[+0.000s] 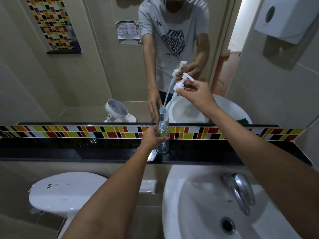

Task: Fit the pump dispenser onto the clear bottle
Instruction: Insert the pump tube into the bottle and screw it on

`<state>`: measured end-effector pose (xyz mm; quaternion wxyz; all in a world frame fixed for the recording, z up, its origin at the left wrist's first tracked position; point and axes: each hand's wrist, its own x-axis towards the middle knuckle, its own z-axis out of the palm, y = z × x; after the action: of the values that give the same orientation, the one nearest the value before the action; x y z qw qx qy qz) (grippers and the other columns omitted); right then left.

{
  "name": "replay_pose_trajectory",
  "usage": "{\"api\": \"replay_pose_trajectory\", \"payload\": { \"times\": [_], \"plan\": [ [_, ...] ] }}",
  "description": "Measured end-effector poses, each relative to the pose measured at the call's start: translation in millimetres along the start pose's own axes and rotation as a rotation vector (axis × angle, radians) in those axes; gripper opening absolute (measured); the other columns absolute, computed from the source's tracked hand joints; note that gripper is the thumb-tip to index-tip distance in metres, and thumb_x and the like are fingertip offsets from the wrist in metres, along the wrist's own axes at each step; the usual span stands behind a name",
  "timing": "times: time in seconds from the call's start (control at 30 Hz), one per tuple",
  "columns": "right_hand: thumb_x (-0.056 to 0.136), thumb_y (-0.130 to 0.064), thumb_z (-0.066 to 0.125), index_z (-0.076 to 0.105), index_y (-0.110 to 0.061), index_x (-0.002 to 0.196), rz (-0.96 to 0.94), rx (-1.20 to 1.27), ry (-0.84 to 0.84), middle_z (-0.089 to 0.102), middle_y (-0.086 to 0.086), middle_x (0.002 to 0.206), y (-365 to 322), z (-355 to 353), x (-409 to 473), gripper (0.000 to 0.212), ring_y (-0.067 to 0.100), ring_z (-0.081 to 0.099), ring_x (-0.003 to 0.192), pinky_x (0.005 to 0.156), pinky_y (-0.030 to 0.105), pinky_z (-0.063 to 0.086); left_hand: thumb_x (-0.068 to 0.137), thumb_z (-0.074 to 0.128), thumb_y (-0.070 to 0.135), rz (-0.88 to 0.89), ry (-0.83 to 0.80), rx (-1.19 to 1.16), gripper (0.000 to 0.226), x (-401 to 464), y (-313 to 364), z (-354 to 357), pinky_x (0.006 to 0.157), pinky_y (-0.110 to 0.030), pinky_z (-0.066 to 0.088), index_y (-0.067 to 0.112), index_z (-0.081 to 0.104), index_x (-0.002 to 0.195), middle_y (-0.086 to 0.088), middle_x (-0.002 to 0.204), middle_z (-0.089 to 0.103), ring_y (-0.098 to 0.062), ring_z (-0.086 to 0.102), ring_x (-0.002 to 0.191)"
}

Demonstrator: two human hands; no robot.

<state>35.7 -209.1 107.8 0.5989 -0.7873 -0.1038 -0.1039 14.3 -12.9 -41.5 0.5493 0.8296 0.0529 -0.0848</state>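
A clear, empty bottle (162, 140) with an open threaded neck stands upright on the black ledge (69, 149) below the mirror. My left hand (151, 138) wraps around its left side and holds it. My right hand (196, 95) is raised above and to the right of the bottle, pinching the collar of a white pump dispenser (181, 83). The pump's dip tube slants down to the left, and its tip hangs above the bottle's mouth, apart from it. The mirror repeats both hands, the bottle and the pump.
A white sink (198, 204) with a chrome tap (240, 190) lies below the ledge on the right. A white toilet lid (65, 188) sits lower left. A band of coloured tiles (86, 131) runs behind the ledge. A white wall dispenser (283, 19) hangs upper right.
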Motion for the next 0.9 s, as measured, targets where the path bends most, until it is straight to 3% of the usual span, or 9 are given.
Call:
{"api": "replay_pose_trajectory", "payload": {
  "times": [0.13,0.27,0.4,0.5,0.57,0.7,0.83,0.9],
  "plan": [
    [0.090,-0.007,0.080,0.073,-0.004,0.115,-0.013,-0.023,-0.053,0.078,0.002,0.098,3.0,12.2,-4.5,0.026,-0.008,0.073,0.079,0.082,0.011,0.056,0.081,0.086,0.010,0.008,0.002,0.002,0.079,2.1,-3.9,0.7,0.093,-0.034,0.060,0.006,0.052,0.151,-0.016,0.134,0.071,-0.028,0.071,0.118],
    [0.090,-0.009,0.079,0.071,-0.003,0.120,-0.007,-0.091,-0.137,0.076,0.007,0.097,15.4,26.7,-11.4,0.031,-0.001,0.071,0.077,0.083,0.015,0.056,0.079,0.089,0.013,0.015,0.005,0.027,0.079,3.5,-5.1,0.0,0.094,-0.038,0.060,0.006,0.053,0.150,-0.017,0.131,0.072,-0.029,0.072,0.116],
    [0.088,-0.022,0.081,0.074,-0.004,0.110,0.043,-0.180,-0.220,0.080,0.014,0.098,38.9,45.0,-17.1,0.029,0.014,0.070,0.084,0.084,0.033,0.056,0.076,0.092,0.015,0.021,0.029,0.030,0.079,6.4,-7.6,-0.9,0.072,-0.020,0.055,0.004,0.057,0.147,-0.019,0.126,0.073,-0.026,0.071,0.102],
    [0.079,-0.040,0.080,0.075,-0.008,0.105,0.084,-0.215,-0.242,0.081,0.015,0.099,59.0,55.2,-18.7,0.042,0.032,0.077,0.097,0.093,0.053,0.061,0.073,0.093,0.016,0.012,0.039,0.023,0.080,9.2,-11.6,-0.8,0.079,-0.027,0.058,0.005,0.059,0.145,-0.015,0.115,0.074,-0.028,0.072,0.105],
    [0.076,-0.045,0.079,0.075,-0.010,0.100,0.092,-0.218,-0.268,0.080,0.016,0.096,75.4,60.1,-16.0,0.042,0.038,0.076,0.098,0.090,0.061,0.059,0.072,0.095,0.018,0.007,0.041,0.016,0.082,10.5,-14.1,-0.4,0.089,-0.037,0.062,0.007,0.059,0.145,-0.013,0.114,0.074,-0.028,0.073,0.108],
    [0.075,-0.046,0.078,0.075,-0.011,0.092,0.098,-0.230,-0.278,0.075,0.022,0.093,87.3,65.8,-15.5,0.039,0.023,0.071,0.084,0.089,0.062,0.057,0.072,0.094,0.015,0.020,0.036,-0.005,0.081,12.5,-16.6,0.7,0.096,-0.046,0.061,0.008,0.059,0.145,-0.009,0.111,0.073,-0.025,0.072,0.105],
    [0.082,-0.036,0.080,0.077,-0.010,0.096,0.061,-0.276,-0.284,0.073,0.023,0.095,85.6,73.2,-20.0,0.030,0.040,0.073,0.090,0.088,0.061,0.057,0.075,0.091,0.010,0.023,0.032,-0.015,0.079,12.0,-16.5,0.7,0.098,-0.048,0.060,0.008,0.057,0.146,-0.008,0.108,0.071,-0.030,0.071,0.109],
    [0.087,-0.023,0.082,0.077,-0.009,0.101,0.046,-0.277,-0.277,0.075,0.019,0.096,86.6,74.8,-20.3,0.020,0.038,0.074,0.094,0.089,0.057,0.058,0.075,0.091,0.008,0.017,0.033,-0.014,0.082,12.6,-16.6,0.8,0.100,-0.050,0.059,0.008,0.054,0.149,-0.010,0.107,0.069,-0.032,0.070,0.113]
  ]
}}
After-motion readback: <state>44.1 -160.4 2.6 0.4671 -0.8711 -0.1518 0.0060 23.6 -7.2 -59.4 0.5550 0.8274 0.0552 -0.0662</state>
